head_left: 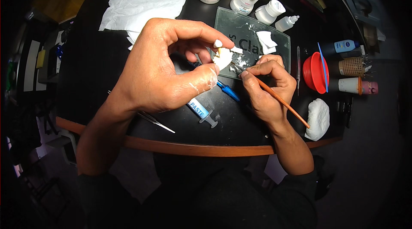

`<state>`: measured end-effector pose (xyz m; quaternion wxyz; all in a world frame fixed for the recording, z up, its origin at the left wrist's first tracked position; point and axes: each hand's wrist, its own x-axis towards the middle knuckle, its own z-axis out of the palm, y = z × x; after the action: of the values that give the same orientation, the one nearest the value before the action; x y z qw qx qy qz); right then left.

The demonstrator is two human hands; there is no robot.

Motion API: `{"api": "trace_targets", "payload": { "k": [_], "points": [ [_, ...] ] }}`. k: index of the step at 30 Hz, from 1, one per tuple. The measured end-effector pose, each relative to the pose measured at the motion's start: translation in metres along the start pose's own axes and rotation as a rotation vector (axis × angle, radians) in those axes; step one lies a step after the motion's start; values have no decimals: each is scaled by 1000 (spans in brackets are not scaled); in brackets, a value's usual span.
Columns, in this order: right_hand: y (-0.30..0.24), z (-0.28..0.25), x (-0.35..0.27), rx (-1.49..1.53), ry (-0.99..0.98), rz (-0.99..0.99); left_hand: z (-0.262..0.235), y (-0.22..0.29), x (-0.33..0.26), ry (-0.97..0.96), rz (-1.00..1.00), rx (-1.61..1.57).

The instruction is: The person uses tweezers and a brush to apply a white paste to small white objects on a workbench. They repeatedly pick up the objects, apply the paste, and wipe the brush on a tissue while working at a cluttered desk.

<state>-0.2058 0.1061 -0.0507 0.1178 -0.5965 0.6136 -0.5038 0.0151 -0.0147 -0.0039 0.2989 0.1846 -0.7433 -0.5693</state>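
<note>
Between the thumb and forefinger of my left hand is a small white plaster piece, with a cream, tooth-like part on top. White residue streaks that thumb. My right hand grips a thin brush with an orange-brown handle like a pen, its tip at the piece's right side; whether it touches cannot be made out. Beneath both hands lies a glass slab dusted with white powder, bearing a folded white tissue. Below the left hand are a blue-handled tool and a paste syringe, partly hidden.
White jars and a dropper bottle line the slab's far side. White paper lies far left, metal tweezers near the front edge. To the right are a red bowl, a white wad and several small containers.
</note>
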Motion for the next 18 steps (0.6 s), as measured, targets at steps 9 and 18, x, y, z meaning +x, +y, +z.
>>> {"api": "trace_targets", "payload": {
  "k": [9,18],
  "points": [
    [-9,-7,1,114,83,-119,3,2,0,-48,-38,-41],
    [-49,-23,-9,239,-8,-475,15,-9,1,-247,-3,-371]
  ]
}}
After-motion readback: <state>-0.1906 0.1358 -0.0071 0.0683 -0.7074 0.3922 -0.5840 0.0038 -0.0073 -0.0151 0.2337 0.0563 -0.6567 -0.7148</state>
